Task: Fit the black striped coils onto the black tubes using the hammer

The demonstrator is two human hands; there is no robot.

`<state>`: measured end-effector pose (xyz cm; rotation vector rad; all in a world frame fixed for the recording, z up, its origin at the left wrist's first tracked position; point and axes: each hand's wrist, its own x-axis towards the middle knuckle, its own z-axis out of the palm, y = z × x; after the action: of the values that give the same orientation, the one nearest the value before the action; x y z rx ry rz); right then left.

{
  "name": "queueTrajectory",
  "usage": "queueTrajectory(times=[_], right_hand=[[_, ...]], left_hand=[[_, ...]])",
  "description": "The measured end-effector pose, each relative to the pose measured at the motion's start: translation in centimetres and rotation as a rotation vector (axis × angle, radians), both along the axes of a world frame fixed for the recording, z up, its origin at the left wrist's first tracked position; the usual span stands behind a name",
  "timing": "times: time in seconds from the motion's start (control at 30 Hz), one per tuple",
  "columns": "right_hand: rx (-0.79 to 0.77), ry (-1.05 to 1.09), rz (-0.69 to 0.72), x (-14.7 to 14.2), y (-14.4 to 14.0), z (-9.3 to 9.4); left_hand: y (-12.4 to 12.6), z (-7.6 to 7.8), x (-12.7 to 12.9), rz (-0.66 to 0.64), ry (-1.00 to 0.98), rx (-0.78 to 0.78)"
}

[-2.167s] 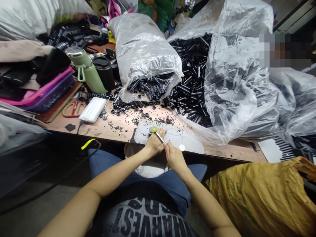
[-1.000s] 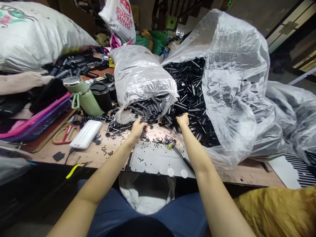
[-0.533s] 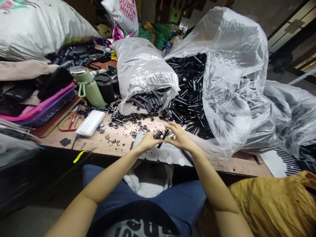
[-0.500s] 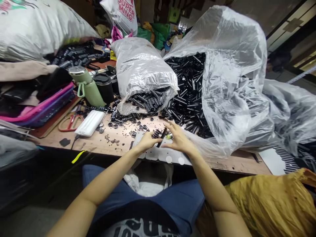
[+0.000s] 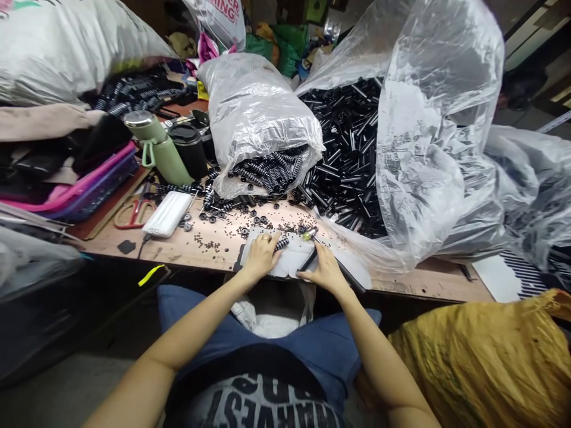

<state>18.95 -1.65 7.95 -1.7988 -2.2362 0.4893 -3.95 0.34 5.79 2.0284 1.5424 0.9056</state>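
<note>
Bench: The pinkish-brown wooden bench (image 5: 173,241) carried all the work, with the hands at its near edge.
Tube supply: A large, gaping clear plastic bag (image 5: 423,178) held a deep heap of slim, shiny black tubes (image 5: 343,160); by the look of it, most of the work was left.
Ridged supply: A smaller, cloudy plastic bag (image 5: 263,101) lay just left of it, its open mouth showing many black-and-silver ridged cylinders (image 5: 267,169), likewise left loose.
Sheet: A thin, pale grey flat sheet (image 5: 289,258) lay along the front of the bench, beneath both hands.
Hammer: A hammer with a yellow-green tip and a long black handle (image 5: 348,275) lay slantwise, partly hidden by the right hand and apparently idle.
Left hand: The left hand (image 5: 261,257) grasped one short ridged cylinder (image 5: 281,244) at its fingertips, over the sheet.
Right hand: The right hand (image 5: 325,268) had thumb and fingers spread about one black tube (image 5: 307,259); whether it gripped the tube could not be told.
Pair in hand: Tube and cylinder were apart, so this round seemed barely begun.
Discs: Small, round black discs (image 5: 263,220) lay scattered behind the sheet.
Specks: Tiny dark specks (image 5: 207,244) littered the wood, perhaps waste from finished work.
</note>
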Motion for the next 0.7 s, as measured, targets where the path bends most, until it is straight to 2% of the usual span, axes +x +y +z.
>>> queueTrajectory(times=[0.03,0.1,0.2,0.3,0.5,0.63,0.7], right_hand=[[-0.005,-0.023,-0.03,0.4,-0.1,-0.3],[0.0,-0.056,-0.056,1.1,0.0,-0.7],[0.02,-0.092,-0.088,1.6,0.5,-0.8],[0.011,-0.133,-0.113,1.6,1.0,-0.4],[-0.004,-0.18,-0.143,1.8,0.6,-0.3],[0.092,-0.021,-0.103,1.4,1.6,-0.2],[0.194,0.109,0.01,-1.0,3.2,1.5]], left_hand=[[-0.6,-0.5,-0.3,0.036,0.11,0.056],[-1.6,-1.1,-1.2,0.071,0.134,0.124],[-2.0,-0.9,-2.3,0.097,-0.164,0.167],[-0.9,0.1,-2.3,0.164,-0.464,0.126],[1.8,2.1,-0.6,0.124,-1.079,-0.199],[2.5,3.5,-2.3,0.108,-1.378,-0.326],[2.7,4.0,-4.3,0.143,-1.419,-0.272]])
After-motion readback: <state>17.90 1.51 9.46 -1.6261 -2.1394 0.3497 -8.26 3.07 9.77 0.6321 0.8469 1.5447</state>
